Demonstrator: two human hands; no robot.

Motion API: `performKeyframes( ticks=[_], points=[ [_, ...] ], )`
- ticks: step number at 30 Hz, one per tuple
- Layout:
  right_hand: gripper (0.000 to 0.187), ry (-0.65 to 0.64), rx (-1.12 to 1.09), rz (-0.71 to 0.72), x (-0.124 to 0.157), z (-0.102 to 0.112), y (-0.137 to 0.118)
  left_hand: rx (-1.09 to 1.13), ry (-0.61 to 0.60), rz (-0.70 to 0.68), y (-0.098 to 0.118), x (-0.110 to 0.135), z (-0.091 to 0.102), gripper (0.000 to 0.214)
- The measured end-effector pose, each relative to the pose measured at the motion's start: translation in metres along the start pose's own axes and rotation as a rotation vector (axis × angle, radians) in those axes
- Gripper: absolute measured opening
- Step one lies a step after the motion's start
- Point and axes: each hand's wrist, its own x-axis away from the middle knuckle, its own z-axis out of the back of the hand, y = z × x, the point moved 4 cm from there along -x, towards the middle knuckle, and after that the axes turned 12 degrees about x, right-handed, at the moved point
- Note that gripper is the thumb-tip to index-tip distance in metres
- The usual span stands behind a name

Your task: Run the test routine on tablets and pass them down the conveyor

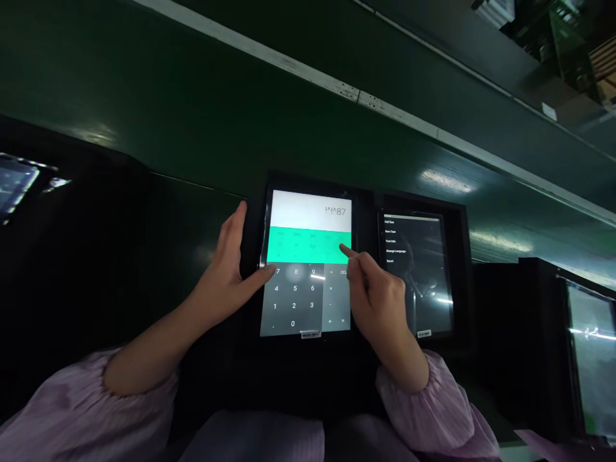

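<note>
Left hand (226,277) resting at left edge of tablet (303,281), grip wide; right hand (379,294) pointing at green panel (303,248), grip narrow — entry (335,211) already showing, remainder unclear.

Calculator tablet (307,276) partly behind right hand (380,295) (label (310,334) seemingly illegible).

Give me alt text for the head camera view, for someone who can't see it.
A person's right hand points at the green panel of a tablet showing calculator keys; the left hand is at its left edge. Another tablet, displaying a dark menu, sits to the right.
</note>
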Motion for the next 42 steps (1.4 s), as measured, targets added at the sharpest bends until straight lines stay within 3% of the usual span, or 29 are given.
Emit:
performKeyframes(
  ticks=[4,9,14,17,20,24,27,31,35,42],
  points=[
    [0.038,-0.103,0.023,0.076,0.001,-0.009,-0.006,0.039,-0.011,0.079,0.012,-0.001,0.000,0.091],
    [0.035,0.005,0.027,-0.030,0.002,-0.002,0.002,0.031,0.000,0.123,0.022,-0.005,0.002,0.089],
    [0.041,-0.035,0.064,0.102,0.004,-0.012,-0.010,-0.056,0.005,0.067,0.021,-0.008,0.010,0.092],
    [0.041,-0.028,0.025,0.099,0.007,-0.003,-0.008,-0.108,0.000,0.066,0.017,-0.010,0.016,0.093],
    [0.037,0.020,0.003,0.014,0.014,0.024,0.017,-0.135,0.019,0.101,0.008,-0.013,0.020,0.098],
    [0.033,0.124,0.054,-0.102,0.023,0.061,0.072,-0.192,0.036,0.060,-0.006,-0.021,0.025,0.100],
    [0.035,0.151,0.062,-0.125,0.025,0.068,0.101,0.006,0.087,0.059,-0.008,-0.026,0.023,0.096],
    [0.034,0.141,0.052,-0.104,0.024,0.061,0.108,0.317,0.177,0.102,0.005,-0.026,0.008,0.080],
    [0.032,0.164,0.089,-0.109,0.023,0.061,0.107,0.382,0.196,0.071,0.013,-0.034,-0.008,0.089],
    [0.035,0.154,0.067,-0.104,0.026,0.060,0.115,0.406,0.249,0.043,0.016,-0.052,-0.010,0.083]
  ],
)
